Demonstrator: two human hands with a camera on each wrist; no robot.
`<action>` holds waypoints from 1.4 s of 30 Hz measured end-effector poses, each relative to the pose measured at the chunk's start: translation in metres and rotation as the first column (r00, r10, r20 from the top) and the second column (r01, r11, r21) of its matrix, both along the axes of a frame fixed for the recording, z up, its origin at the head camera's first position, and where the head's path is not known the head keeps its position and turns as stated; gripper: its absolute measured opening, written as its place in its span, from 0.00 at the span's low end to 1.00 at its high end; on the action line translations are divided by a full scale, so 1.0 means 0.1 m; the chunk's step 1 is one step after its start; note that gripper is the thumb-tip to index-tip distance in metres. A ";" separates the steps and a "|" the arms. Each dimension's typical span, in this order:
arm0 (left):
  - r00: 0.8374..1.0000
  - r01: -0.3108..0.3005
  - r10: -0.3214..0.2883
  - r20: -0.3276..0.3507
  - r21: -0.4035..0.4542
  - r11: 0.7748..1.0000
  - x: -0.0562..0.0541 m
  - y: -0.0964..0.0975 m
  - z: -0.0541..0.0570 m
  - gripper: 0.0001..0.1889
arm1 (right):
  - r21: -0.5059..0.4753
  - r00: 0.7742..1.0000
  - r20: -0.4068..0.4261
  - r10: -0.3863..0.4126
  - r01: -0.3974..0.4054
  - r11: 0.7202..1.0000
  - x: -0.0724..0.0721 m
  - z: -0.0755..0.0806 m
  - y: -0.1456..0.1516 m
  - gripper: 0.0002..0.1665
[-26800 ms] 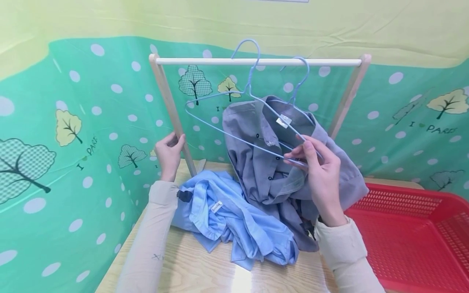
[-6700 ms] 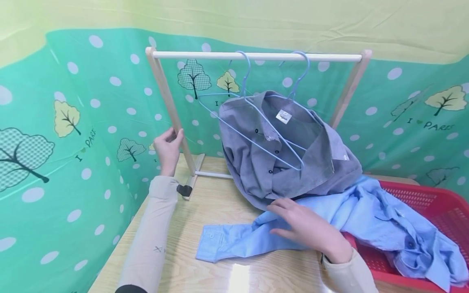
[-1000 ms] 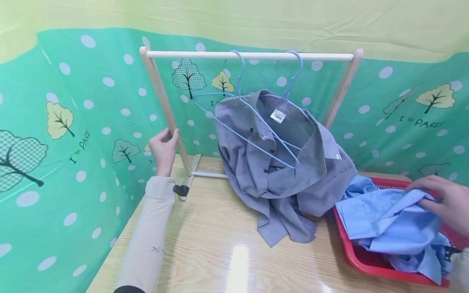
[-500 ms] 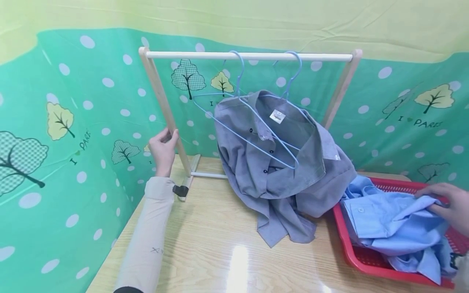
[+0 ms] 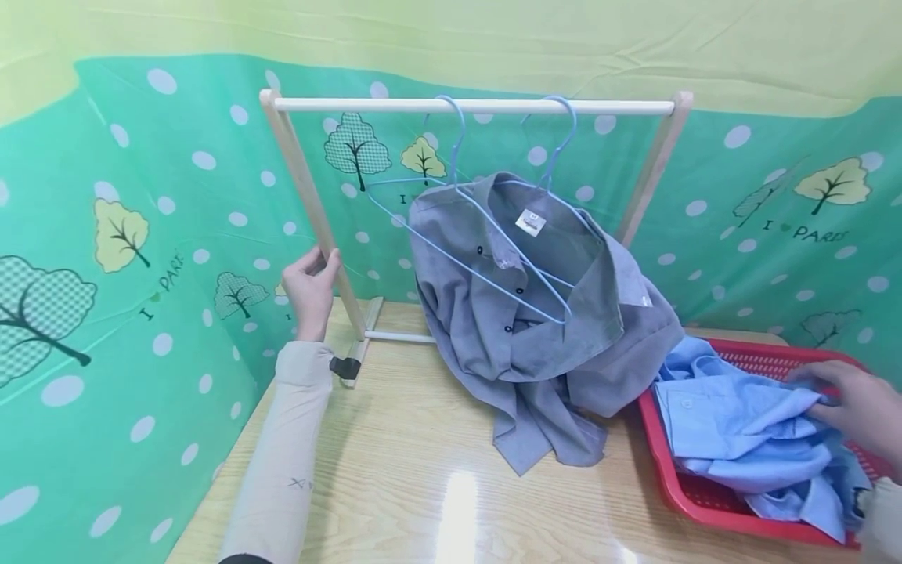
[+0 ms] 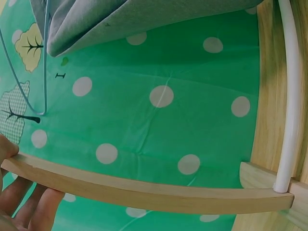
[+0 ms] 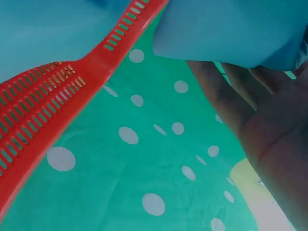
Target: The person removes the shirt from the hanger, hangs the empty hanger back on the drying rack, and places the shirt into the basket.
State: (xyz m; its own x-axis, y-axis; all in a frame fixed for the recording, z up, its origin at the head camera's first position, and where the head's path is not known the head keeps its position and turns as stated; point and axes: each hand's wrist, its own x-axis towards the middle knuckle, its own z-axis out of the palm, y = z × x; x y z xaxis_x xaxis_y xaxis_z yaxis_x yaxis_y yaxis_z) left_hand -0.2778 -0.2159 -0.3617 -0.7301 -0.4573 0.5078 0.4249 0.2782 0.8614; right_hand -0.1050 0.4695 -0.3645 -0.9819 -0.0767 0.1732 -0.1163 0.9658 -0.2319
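My left hand (image 5: 310, 290) grips the left upright (image 5: 303, 172) of a wooden clothes rack between thumb and fingers; the left wrist view shows its fingers (image 6: 45, 204) behind the wood. My right hand (image 5: 856, 399) touches a crumpled light-blue shirt (image 5: 733, 423) in the red basket (image 5: 662, 462). In the right wrist view its fingers (image 7: 219, 91) look mostly straight, with their tips hidden by the blue cloth. A grey shirt (image 5: 465, 313) hangs from a blue wire hanger (image 5: 574, 129) on the rail. In front of it hangs a bare blue wire hanger (image 5: 461, 129).
The white rail (image 5: 366, 106) spans the rack, and a lower white bar (image 5: 398, 337) runs near the wooden table (image 5: 395, 454). The grey shirt's lower end reaches the tabletop beside the basket. A green patterned cloth (image 5: 211, 196) forms the backdrop.
The blue shirt went from the table into the basket, its sleeve lifted in last. The front hanger, earlier in my right hand, hangs on the rail. Lately the cloth settles lower and my right fingers loosen.
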 end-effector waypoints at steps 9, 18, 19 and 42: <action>1.000 -0.002 0.002 0.002 -0.004 1.000 -0.02 0.02 0.02 0.13 | 0.065 1.000 -0.005 0.031 -0.031 0.997 0.06 0.15 -0.15 0.27; 1.000 0.008 -0.008 0.005 0.012 1.000 -0.03 0.01 0.02 0.14 | 0.027 0.987 0.156 0.048 -0.053 0.998 0.01 0.30 -0.47 0.42; 1.000 0.009 -0.009 0.007 0.009 1.000 -0.03 0.01 0.02 0.13 | 0.004 0.986 0.160 0.057 -0.058 0.998 0.00 0.29 -0.52 0.46; 1.000 0.020 -0.020 -0.005 0.006 1.000 -0.09 -0.01 -0.03 0.13 | -0.051 0.886 0.365 0.286 -0.287 0.956 -0.28 -0.03 -1.10 0.62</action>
State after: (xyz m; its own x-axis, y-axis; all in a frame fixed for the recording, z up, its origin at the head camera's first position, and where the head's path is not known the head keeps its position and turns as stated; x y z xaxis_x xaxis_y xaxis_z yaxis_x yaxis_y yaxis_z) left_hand -0.2871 -0.2167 -0.3644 -0.7365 -0.4459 0.5086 0.4346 0.2642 0.8610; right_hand -0.1328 0.3592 -0.3674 -0.9110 -0.3642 -0.1936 -0.2963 0.9044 -0.3069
